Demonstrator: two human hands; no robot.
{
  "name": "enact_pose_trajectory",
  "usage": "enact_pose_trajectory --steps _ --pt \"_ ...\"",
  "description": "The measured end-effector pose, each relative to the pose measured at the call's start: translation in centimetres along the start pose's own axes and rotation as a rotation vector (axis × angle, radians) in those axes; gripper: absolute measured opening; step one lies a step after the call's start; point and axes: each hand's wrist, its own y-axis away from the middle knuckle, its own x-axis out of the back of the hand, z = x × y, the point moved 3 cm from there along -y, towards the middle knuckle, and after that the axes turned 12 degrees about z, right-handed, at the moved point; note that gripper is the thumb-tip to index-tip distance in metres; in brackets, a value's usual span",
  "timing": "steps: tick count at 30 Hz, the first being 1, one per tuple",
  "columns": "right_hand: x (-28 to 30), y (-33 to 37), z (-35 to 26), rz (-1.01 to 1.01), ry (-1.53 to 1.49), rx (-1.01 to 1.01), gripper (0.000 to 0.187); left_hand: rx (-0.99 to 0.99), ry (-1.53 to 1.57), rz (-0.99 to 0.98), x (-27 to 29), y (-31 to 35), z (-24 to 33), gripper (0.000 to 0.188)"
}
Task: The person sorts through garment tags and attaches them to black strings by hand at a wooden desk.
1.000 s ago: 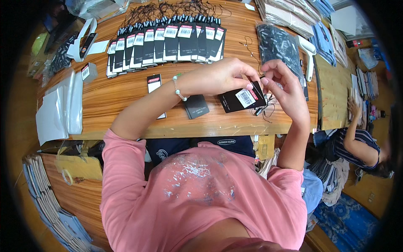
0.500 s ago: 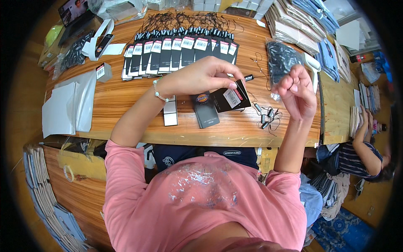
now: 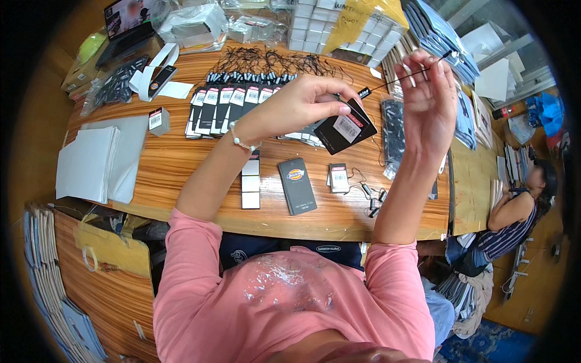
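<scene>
Between the thumb and fingers of my left hand [image 3: 321, 100] are black hang tags [image 3: 346, 132] with a white barcode label, held above the table. From their top a thin black string [image 3: 396, 80] runs taut up to my right hand [image 3: 426, 100], whose fingertips are closed on it. The string's small dark end piece [image 3: 448, 54] sticks out beyond those fingers. Below, a stack of dark grey tags [image 3: 297, 186], a strip of white labels [image 3: 250, 184] and a small barcoded tag [image 3: 339, 178] lie on the table. Loose string seals [image 3: 374, 198] lie beside the small tag.
Rows of finished-looking strung tags [image 3: 209, 109] fan out behind my left arm. A bag of black pieces [image 3: 392, 133] lies by my right wrist. White boxes [image 3: 315, 27] and folded garments [image 3: 433, 30] stand at the back. Another person [image 3: 514, 206] sits at the right.
My right hand has risen, and the string now stretches taut between my hands. The small barcoded tag on the table has come into sight. The whole view has tilted upward.
</scene>
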Motion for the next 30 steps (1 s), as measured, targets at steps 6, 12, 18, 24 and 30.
enact_pose_trajectory --steps 6,12,18,24,30 --pt "-0.8 -0.7 1.6 -0.092 -0.038 0.029 0.006 -0.238 -0.182 0.33 4.0 -0.1 1.7 0.02" --pt "-2.1 1.3 4.3 0.015 0.593 0.137 0.008 -0.278 -0.224 0.527 5.4 0.4 2.5 0.021" --pt "-1.4 2.2 5.7 -0.026 0.807 0.163 0.008 -0.268 -0.254 0.617 5.0 0.3 2.5 0.02" --pt "-1.3 2.3 6.4 -0.076 0.882 0.347 0.008 -0.245 -0.319 0.63 4.0 0.0 2.0 0.017" --pt "-1.4 1.9 6.3 -0.104 0.914 0.427 0.008 -0.275 -0.36 0.622 3.5 -0.2 1.7 0.016"
